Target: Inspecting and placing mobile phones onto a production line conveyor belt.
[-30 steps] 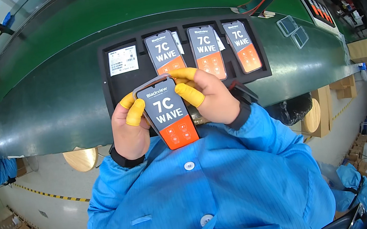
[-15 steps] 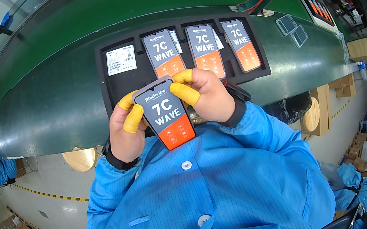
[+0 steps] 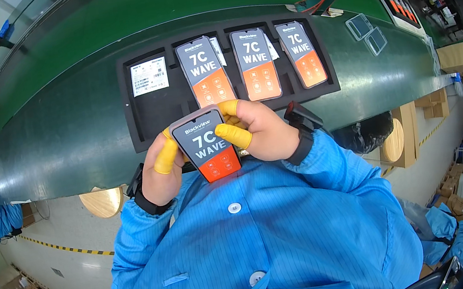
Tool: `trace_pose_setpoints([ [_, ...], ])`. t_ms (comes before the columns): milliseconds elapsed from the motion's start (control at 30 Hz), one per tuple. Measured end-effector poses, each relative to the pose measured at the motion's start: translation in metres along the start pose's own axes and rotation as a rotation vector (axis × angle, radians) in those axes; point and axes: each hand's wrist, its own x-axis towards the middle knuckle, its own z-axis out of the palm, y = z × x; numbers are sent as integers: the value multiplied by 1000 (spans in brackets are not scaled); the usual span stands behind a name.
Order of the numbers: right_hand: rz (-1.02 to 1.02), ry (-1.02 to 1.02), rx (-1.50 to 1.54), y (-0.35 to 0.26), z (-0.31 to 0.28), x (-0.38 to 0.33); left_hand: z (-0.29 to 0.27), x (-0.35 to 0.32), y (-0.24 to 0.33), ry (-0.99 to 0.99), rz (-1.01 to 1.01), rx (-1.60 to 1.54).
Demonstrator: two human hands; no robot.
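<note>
Head view: I see both hands raised close to the chest, sharing one phone [image 3: 206, 143] with a grey-and-orange screen film. My left hand [image 3: 159, 169] is closed on the phone's left edge, a yellow finger cot on the finger along that side. My right hand [image 3: 259, 131] is closed on the right edge, with a capped thumb lying across the screen face and capped fingers curled behind the top corner. The phone's long axis runs roughly away from the body, top end tilted slightly left, orange end nearest the chest.

Directly ahead, just past the phone's top edge, lies a black foam tray [image 3: 148, 118] on the green conveyor belt [image 3: 64, 132]. Three matching phones [image 3: 256, 64] fill the right-hand slots, long axes parallel to the held one. The leftmost slot [image 3: 152, 96] holds only a white label card [image 3: 149, 76]; it lies ahead and left, nearer the left hand. Open belt lies left of the tray; the belt's near edge sits below the hands.
</note>
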Motion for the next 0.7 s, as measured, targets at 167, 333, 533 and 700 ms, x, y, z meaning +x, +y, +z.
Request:
trace_pose_setpoints([
  [167, -17, 2, -74, 6, 2, -3, -6, 1, -6, -13, -62, 431],
  [333, -16, 62, -25, -5, 4, 2, 2, 4, -6, 99, 29, 258],
  [533, 135, -113, -165, -5, -4, 2, 2, 6, 3, 263, 134, 16],
  [700, -14, -130, -172, 2, -4, 1, -1, 2, 4, 234, 54, -32],
])
